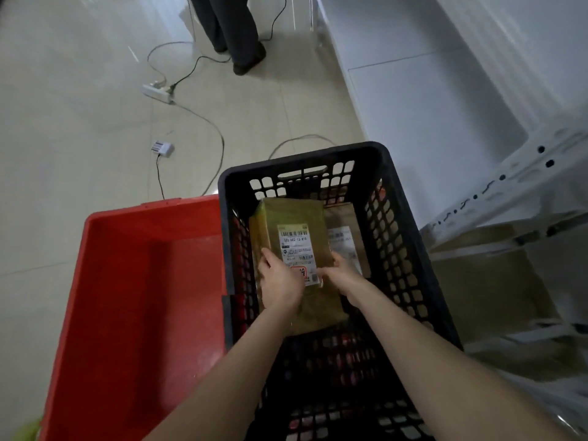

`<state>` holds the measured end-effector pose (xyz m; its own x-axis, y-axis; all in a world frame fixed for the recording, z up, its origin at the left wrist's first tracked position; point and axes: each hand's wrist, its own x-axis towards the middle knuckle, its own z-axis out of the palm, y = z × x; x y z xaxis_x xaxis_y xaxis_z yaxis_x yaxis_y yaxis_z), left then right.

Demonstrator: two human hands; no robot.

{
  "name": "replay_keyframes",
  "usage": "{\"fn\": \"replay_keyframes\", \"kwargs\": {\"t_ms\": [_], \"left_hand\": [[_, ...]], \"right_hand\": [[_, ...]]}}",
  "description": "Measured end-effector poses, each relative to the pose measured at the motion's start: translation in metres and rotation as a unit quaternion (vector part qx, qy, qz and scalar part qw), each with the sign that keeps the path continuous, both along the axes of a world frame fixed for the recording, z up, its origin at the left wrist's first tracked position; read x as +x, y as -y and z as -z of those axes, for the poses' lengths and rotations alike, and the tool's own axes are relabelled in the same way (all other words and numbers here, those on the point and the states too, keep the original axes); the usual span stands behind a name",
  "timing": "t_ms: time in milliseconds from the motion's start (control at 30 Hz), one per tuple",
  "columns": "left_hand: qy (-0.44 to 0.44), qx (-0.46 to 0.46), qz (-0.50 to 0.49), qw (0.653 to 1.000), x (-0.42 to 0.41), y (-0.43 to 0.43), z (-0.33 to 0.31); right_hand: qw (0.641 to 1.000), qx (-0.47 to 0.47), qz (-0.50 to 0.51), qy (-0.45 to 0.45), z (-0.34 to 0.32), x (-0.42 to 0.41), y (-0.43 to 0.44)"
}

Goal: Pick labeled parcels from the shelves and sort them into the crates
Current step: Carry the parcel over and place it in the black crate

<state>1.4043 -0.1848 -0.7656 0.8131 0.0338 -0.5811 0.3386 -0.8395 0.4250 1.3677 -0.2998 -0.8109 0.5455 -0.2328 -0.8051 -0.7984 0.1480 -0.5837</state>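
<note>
Pretty dim overall, with soft glare on the pale floor (79, 192). The black crate (410, 237) interior is murky, the shelf (509, 192) on the right is smeared, and wide-angle bending shows at the edges.

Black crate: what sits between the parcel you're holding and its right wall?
In the head view, a second labelled parcel lies between the held parcel and the black crate right wall, partly tucked under it.

two crates sit side by side: solid crate (133, 281) left, slatted crate (397, 237) right; parcel (296, 249) inside the latter.
</note>
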Motion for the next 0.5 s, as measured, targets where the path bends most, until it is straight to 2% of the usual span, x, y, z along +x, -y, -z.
{"fn": "replay_keyframes", "kwargs": {"t_ms": [200, 267, 300, 333, 400, 500], "left_hand": [[-0.026, -0.025, 0.038, 0.999, 0.018, 0.0, 0.024], [0.026, 0.049, 0.137, 0.989, 0.017, -0.001, 0.026], [0.049, 0.087, 0.196, 0.976, 0.014, 0.0, 0.027], [0.051, 0.114, 0.247, 0.961, 0.011, 0.0, 0.028], [0.013, 0.15, 0.328, 0.933, 0.002, -0.001, 0.031], [-0.039, 0.21, 0.419, 0.883, -0.011, -0.012, 0.045]], "right_hand": [[0.999, -0.013, 0.016, 0.035, 0.029, 0.001, 0.011], [0.995, -0.076, -0.042, 0.053, 0.029, 0.0, 0.006], [0.984, -0.132, -0.103, 0.056, 0.029, -0.002, 0.005], [0.964, -0.192, -0.179, 0.047, 0.026, -0.006, 0.004], [0.897, -0.301, -0.321, 0.041, 0.021, -0.019, 0.005], [0.803, -0.366, -0.468, 0.038, 0.022, -0.035, 0.008]]}}
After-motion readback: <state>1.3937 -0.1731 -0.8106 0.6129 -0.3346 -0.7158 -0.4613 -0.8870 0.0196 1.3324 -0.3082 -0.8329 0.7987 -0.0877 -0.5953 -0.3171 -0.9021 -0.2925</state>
